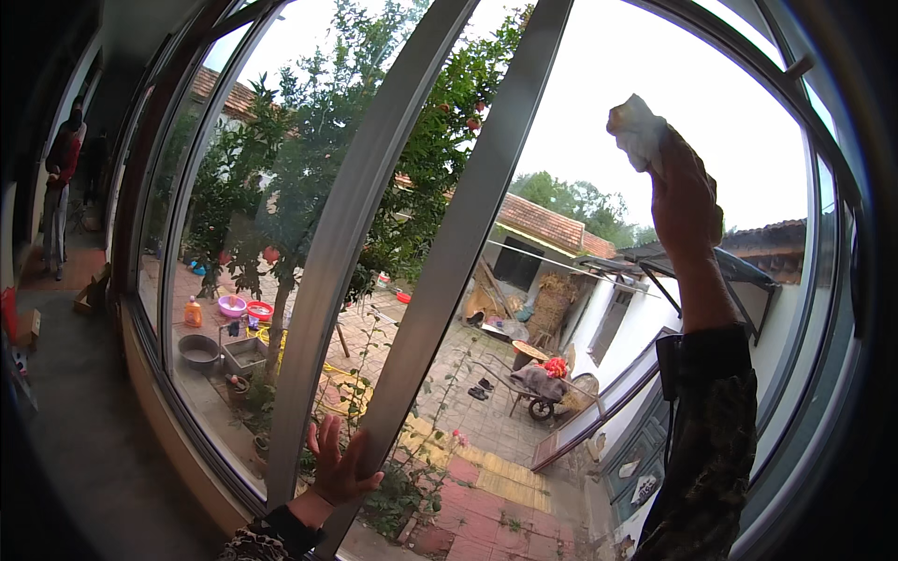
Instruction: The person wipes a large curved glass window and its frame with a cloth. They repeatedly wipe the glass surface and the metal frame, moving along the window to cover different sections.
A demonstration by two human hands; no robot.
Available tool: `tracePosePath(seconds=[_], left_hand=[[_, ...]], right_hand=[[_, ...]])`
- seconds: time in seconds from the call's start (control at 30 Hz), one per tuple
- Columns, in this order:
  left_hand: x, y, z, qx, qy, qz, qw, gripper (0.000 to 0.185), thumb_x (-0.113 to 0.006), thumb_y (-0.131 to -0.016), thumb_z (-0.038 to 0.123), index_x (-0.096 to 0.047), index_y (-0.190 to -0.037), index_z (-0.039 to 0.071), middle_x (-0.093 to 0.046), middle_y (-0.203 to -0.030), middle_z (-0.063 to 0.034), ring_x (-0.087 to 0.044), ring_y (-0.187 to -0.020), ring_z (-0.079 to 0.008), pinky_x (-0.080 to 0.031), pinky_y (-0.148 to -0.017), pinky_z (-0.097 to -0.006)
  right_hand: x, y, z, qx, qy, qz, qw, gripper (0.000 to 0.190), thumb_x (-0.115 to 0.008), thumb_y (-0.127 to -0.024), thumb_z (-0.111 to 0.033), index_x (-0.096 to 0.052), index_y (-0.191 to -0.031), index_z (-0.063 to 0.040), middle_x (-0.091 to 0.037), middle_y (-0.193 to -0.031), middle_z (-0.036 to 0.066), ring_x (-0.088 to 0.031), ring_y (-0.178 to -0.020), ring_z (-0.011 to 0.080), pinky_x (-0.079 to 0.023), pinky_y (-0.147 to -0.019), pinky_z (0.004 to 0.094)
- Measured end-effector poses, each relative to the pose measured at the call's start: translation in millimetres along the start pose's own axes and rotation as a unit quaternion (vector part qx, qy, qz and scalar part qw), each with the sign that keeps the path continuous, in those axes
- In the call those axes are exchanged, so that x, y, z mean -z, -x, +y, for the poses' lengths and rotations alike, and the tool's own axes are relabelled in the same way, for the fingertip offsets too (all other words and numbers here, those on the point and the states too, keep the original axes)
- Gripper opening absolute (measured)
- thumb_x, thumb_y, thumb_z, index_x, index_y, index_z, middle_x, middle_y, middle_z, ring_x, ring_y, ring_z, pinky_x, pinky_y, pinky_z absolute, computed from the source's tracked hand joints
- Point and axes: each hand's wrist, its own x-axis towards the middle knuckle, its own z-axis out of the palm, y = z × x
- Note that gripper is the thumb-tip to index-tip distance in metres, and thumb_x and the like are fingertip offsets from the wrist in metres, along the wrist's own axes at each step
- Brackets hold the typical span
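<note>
My right hand (684,200) is raised at the upper right, in front of a large window pane. It grips a crumpled whitish cloth or paper wad (637,132), which shows up against the bright sky. Whether the wad touches the glass I cannot tell. Low in the middle, my left hand (340,463) has its fingers spread and rests against the metal upright of a window sash (449,280). A second metal upright (351,210) runs beside it on the left. Dark patterned sleeves cover both arms.
Beyond the window lie a paved courtyard, a fruit tree (280,168) and a loaded wheelbarrow (540,393). Basins (231,305) stand near the tree. Indoors at far left, a person (62,182) stands in a corridor, with a cardboard box (27,328) closer by.
</note>
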Motion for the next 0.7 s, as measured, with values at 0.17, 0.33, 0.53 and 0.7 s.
tracePosePath(seconds=[0.17,0.33,0.53,0.7], left_hand=[[4.2,-3.6,-15.5,-0.013,-0.046,0.027,0.998,0.093,-0.059,-0.08,0.07,-0.032,-0.151,0.018,-0.017,-0.156,-0.0253,-0.022,-0.141,-0.0455,-0.013,-0.109,-0.0675],[7.3,-4.0,-33.8,0.042,-0.045,0.063,0.996,0.103,-0.055,-0.081,0.071,-0.013,-0.157,0.015,-0.016,-0.155,-0.0291,-0.019,-0.142,-0.048,-0.014,-0.108,-0.0675],[12.1,-7.2,-46.2,0.049,-0.042,0.055,0.996,0.103,-0.049,-0.083,0.073,-0.012,-0.156,0.011,-0.019,-0.153,-0.0302,-0.019,-0.142,-0.0483,-0.013,-0.11,-0.0646],[12.7,-8.6,-47.8,0.034,-0.032,0.069,0.997,0.102,-0.047,-0.083,0.073,-0.011,-0.157,0.013,-0.018,-0.153,-0.0321,-0.02,-0.141,-0.0506,-0.016,-0.109,-0.0654]], right_hand=[[-18.4,-15.0,-68.2,0.001,-0.085,0.03,0.996,0.033,-0.069,-0.085,-0.014,-0.065,-0.116,-0.006,-0.065,-0.115,0.014,-0.061,-0.107,0.0317,-0.047,-0.094,0.0456],[-17.2,11.9,-141.8,0.079,-0.172,-0.023,0.982,0.027,-0.072,-0.083,-0.014,-0.06,-0.108,-0.016,-0.062,-0.103,0.004,-0.06,-0.093,0.0168,-0.047,-0.077,0.0361],[54.1,128.8,-229.5,0.332,-0.198,-0.21,0.898,0.026,-0.067,-0.086,-0.025,-0.067,-0.111,-0.018,-0.053,-0.132,0.005,-0.049,-0.119,0.0202,-0.04,-0.1,0.0404],[18.8,105.7,-125.8,0.174,-0.164,-0.175,0.955,0.025,-0.071,-0.085,-0.021,-0.068,-0.11,-0.023,-0.058,-0.126,0.0,-0.051,-0.113,0.0178,-0.039,-0.1,0.0378]])
